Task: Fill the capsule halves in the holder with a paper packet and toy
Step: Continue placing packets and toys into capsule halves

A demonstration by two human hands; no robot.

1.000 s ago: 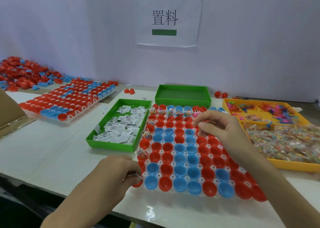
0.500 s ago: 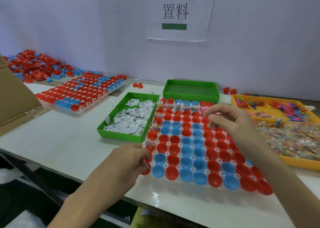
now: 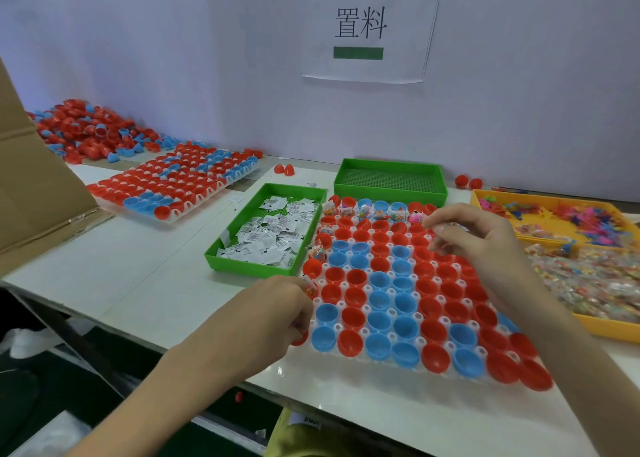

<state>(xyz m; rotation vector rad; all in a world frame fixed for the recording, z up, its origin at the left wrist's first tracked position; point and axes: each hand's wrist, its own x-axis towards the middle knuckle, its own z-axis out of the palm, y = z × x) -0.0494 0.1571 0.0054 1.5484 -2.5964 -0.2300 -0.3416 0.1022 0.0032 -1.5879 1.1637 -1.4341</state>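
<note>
Filling is under way on the white holder at centre frame, whose red and blue capsule halves mostly gape empty. Only the top row and a few cups in the left column carry bagged toys. The left hand sits at the holder's lower-left edge, fingers curled in over what looks like a small toy packet at its fingertips. Whether that packet is already in a cup or just above one, I cannot tell. The left column runs up the frame from this hand, leaning slightly right, so the next empty halves lie just to the right of its fingertips, and it is clearly the nearer hand for them. The right hand hovers over the holder's upper-right rows, fingers drawn toward the thumb. Something glints there, but blur hides whether it holds anything. Paper packets lie in the green tray just left of the holder on the tabletop, and more bagged toys fill the yellow tray at right. Compared with half a second ago, little differs. The left hand has crept slightly up the left column, the right hand stays over the same rows, and no new cup looks filled.
</note>
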